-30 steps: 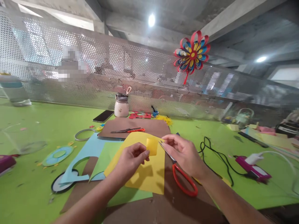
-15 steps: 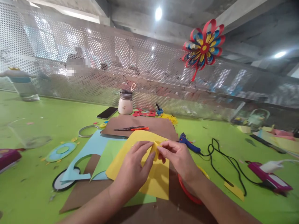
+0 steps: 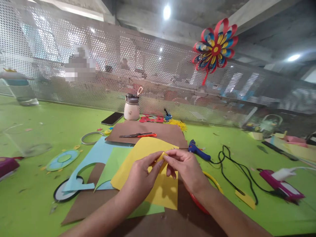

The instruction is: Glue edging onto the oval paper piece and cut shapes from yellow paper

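My left hand (image 3: 144, 168) and my right hand (image 3: 186, 166) meet above the middle of the table, both pinching a small folded piece of yellow paper (image 3: 161, 158). Thumbs and index fingers press on it, and they hide part of its shape. Beneath them lies a large yellow sheet (image 3: 166, 194), on top of a light green sheet (image 3: 115, 161), a cut-out light blue sheet (image 3: 92, 153) and brown sheets (image 3: 81, 205). Under my right forearm, red and yellow rings (image 3: 214, 181) show in part.
Scissors with orange handles (image 3: 145, 135) lie on brown card (image 3: 170, 131) behind the hands. To the right rest a blue glue gun (image 3: 199, 153), its black cable and a purple power strip (image 3: 283, 186). A phone (image 3: 112, 118) and a white bottle (image 3: 131, 110) stand toward the perforated screen.
The small yellow piece has been folded narrower between my fingers, and my fingertips have come closer together. The view has shifted slightly.
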`<state>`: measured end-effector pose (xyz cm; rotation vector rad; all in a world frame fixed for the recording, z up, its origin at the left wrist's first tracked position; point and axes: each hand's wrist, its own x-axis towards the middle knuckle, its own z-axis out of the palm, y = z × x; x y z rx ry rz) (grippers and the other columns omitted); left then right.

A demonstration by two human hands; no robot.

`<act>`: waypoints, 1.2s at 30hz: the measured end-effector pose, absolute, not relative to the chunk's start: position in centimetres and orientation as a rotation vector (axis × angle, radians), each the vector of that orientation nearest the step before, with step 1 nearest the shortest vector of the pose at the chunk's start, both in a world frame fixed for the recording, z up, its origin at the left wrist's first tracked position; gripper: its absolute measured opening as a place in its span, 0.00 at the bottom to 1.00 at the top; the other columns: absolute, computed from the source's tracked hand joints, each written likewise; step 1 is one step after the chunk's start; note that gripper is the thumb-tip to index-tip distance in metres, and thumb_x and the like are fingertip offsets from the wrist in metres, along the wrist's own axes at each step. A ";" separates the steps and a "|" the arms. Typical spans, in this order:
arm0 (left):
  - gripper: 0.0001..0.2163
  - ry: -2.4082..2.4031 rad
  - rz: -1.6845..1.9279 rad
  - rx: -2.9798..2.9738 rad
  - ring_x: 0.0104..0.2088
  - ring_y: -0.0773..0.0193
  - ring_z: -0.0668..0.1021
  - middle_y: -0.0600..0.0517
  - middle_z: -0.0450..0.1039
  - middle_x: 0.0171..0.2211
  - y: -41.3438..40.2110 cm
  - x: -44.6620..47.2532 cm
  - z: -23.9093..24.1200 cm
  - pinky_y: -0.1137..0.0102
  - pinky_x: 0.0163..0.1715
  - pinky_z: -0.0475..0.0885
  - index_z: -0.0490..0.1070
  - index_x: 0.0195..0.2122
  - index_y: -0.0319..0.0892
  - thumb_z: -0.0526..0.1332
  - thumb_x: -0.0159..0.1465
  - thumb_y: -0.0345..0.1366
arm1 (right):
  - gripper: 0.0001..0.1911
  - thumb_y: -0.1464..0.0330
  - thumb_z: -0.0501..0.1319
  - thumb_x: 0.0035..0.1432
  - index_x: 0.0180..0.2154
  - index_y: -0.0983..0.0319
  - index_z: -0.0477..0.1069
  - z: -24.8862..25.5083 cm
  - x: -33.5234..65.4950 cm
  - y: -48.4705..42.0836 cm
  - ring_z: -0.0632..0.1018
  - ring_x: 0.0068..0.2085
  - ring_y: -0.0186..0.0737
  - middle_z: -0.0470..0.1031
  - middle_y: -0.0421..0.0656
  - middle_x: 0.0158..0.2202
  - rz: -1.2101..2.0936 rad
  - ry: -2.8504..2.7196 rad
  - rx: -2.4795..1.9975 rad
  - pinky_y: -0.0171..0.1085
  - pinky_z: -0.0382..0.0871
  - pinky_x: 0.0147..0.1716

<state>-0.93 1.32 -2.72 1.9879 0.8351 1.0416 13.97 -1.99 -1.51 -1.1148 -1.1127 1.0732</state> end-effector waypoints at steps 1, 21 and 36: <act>0.13 0.861 1.056 1.966 0.41 0.61 0.79 0.50 0.80 0.41 1.4 -0.9 -2.9 0.73 0.40 0.71 0.74 0.46 0.42 0.55 0.65 0.40 | 0.12 0.63 0.68 0.49 0.31 0.65 0.75 -1.4 13.9 -2.0 0.71 0.16 0.30 0.73 0.37 0.16 1.094 -1.087 -1.119 0.27 0.60 0.13; 0.11 0.828 0.835 1.769 0.21 0.69 0.57 0.61 0.53 0.18 1.5 -0.8 -2.8 0.73 0.20 0.51 0.63 0.33 0.43 0.53 0.64 0.45 | 0.11 0.65 0.62 0.57 0.40 0.64 0.74 -0.7 16.3 -2.1 0.76 0.38 0.42 0.77 0.46 0.37 0.740 -1.561 -1.278 0.41 0.69 0.40; 0.12 0.838 0.785 1.598 0.27 0.66 0.67 0.55 0.66 0.24 1.6 -1.1 -1.4 0.72 0.27 0.60 0.69 0.28 0.39 0.60 0.57 0.44 | 0.09 0.65 0.68 0.48 0.28 0.64 0.74 -1.2 16.3 -2.0 0.71 0.28 0.33 0.73 0.38 0.26 1.100 -1.303 -1.225 0.35 0.64 0.31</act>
